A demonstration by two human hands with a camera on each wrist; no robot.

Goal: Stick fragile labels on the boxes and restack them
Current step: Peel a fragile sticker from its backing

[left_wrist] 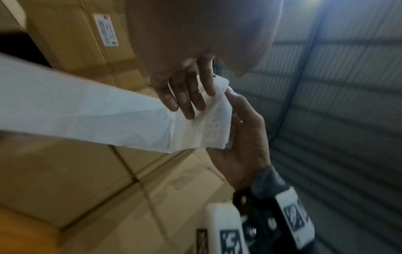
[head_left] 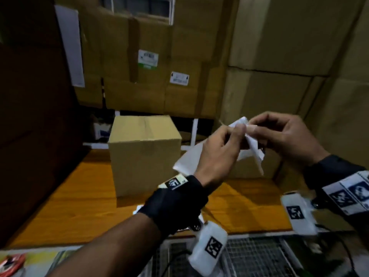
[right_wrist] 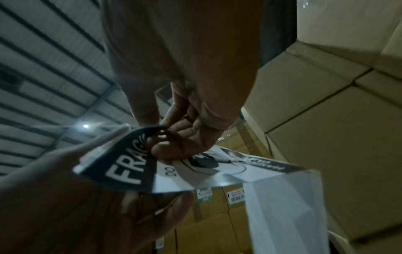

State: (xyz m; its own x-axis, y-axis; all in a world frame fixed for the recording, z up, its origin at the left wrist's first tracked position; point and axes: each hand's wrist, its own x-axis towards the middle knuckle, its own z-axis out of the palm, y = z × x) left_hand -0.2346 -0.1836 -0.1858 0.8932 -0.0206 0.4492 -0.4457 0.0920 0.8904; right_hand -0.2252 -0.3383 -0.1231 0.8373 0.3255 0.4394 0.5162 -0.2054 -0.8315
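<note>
Both hands, left hand (head_left: 217, 154) and right hand (head_left: 287, 136), pinch the fragile label (right_wrist: 139, 165), peeling its backing; the box (head_left: 145, 152) on the counter (head_left: 65, 206) looks unlabelled, restacking ahead.

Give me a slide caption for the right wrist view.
Both hands, left hand and right hand, pinch a fragile label while peeling it.

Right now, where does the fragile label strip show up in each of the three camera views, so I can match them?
Head view: the label strip is right of centre, pinched between both hands, above the table.
Left wrist view: it runs from the left edge to the centre, blank side showing.
Right wrist view: lower centre, printed side showing.
Shared landmark: the white shipping sticker on the stacked boxes.
</note>
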